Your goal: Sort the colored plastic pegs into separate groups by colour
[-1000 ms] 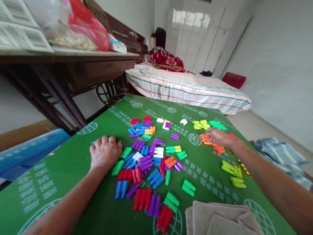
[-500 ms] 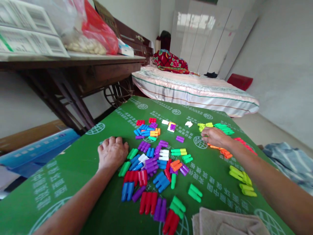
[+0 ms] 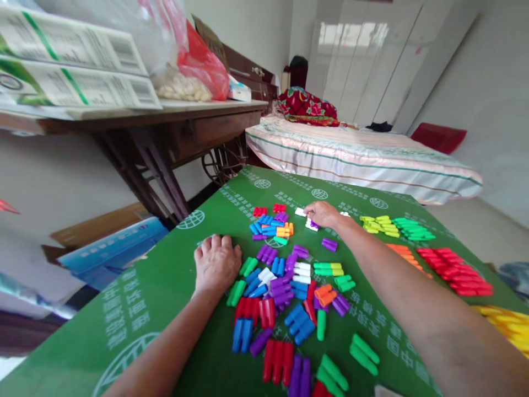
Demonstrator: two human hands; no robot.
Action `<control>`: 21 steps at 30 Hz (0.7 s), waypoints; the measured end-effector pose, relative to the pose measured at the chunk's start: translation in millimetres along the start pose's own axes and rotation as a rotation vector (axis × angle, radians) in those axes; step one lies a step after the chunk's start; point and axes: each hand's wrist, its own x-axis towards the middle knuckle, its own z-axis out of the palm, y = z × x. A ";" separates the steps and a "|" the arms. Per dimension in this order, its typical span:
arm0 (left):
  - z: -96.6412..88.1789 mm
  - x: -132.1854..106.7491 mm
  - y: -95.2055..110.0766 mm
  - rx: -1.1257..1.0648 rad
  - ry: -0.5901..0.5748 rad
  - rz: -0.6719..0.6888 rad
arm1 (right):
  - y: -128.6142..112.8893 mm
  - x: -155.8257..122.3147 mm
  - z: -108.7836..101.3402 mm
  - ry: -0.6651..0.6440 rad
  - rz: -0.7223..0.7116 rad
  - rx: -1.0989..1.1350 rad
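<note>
My left hand (image 3: 217, 263) rests palm down on the green table, fingers spread, just left of a pile of bullet-shaped plastic building blocks in several colours. Green blocks (image 3: 248, 267) lie closest to it. My right hand (image 3: 325, 214) reaches over the table to a small cluster at the far middle. Its fingers are bent together at a purple block (image 3: 314, 224) and white blocks (image 3: 300, 212), with a bit of orange at the fingertips. What they pinch is mostly hidden. A lone purple block (image 3: 329, 245) lies below that hand.
Sorted rows lie on the right: yellow-green blocks (image 3: 380, 225), green blocks (image 3: 413, 229), orange blocks (image 3: 403, 255), red blocks (image 3: 454, 270) and yellow blocks (image 3: 502, 325). A brown wooden desk (image 3: 173, 118) with boxes and bags stands left. Behind the table is a bed (image 3: 363, 154).
My right hand has moved left, from the yellow-green blocks to the white and purple cluster. My left hand stays on the table. The view has turned right, showing more red and yellow blocks.
</note>
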 end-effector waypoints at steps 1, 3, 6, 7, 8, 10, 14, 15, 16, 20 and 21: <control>0.4 -0.3 -0.2 0.001 0.001 0.000 | -3.9 3.0 2.0 -0.014 0.005 -0.007; 0.9 -0.6 -0.1 0.004 0.002 0.002 | -11.6 5.5 4.3 -0.039 0.011 -0.026; 1.1 -0.8 0.6 0.005 0.001 0.001 | -21.0 2.9 3.7 -0.079 0.029 -0.067; 1.0 -0.9 0.9 0.003 0.001 -0.001 | -23.3 0.9 2.6 -0.092 0.039 -0.083; 0.8 -1.0 1.2 0.000 0.001 -0.001 | -25.2 -1.4 1.3 -0.102 0.048 -0.099; 0.4 -1.2 1.7 -0.008 0.003 0.000 | -29.5 -7.0 -1.9 -0.106 0.056 -0.127; -0.8 -1.5 2.7 -0.027 0.003 -0.002 | -45.5 -18.4 -4.6 -0.082 -0.035 -0.129; -1.2 -1.6 2.9 -0.029 -0.001 -0.004 | -51.1 -20.7 -3.5 -0.077 -0.077 -0.117; -1.6 -1.7 3.1 -0.031 -0.006 -0.007 | -56.9 -22.8 -1.6 -0.075 -0.118 -0.102; -2.0 -2.7 3.0 -0.037 -0.014 -0.013 | -72.0 -32.4 8.3 -0.063 -0.199 -0.080; -1.5 -3.0 2.7 -0.037 -0.010 -0.012 | -72.1 -36.0 9.8 -0.060 -0.198 -0.088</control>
